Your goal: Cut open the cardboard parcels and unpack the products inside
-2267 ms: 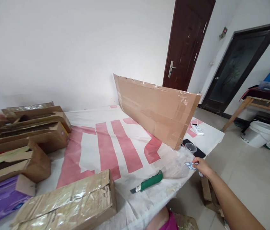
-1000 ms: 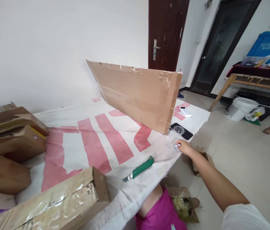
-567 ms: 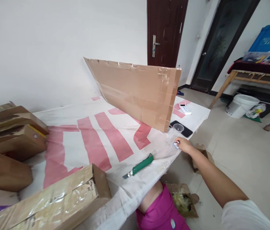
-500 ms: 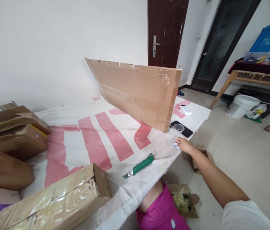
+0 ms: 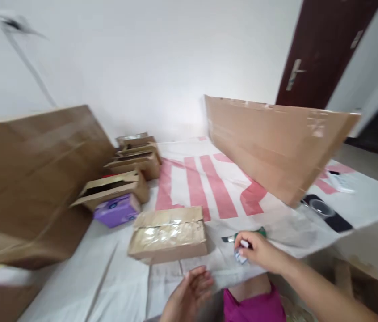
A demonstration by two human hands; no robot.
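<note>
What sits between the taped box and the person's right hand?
In the head view, the cutter blade lies on the cloth between taped box and right hand, which partly hides the handle.

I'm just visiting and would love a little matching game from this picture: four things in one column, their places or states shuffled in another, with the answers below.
Things
1. Right hand
2. Purple box
3. Left hand
4. Black flat device

Places or states
A. Fingers open, nothing seen in it
B. Has a clear round dish on top
C. Pinches a small blue-and-white item
D. Sits next to an open cardboard box

Right pairs
1-C, 2-D, 3-A, 4-B
</note>
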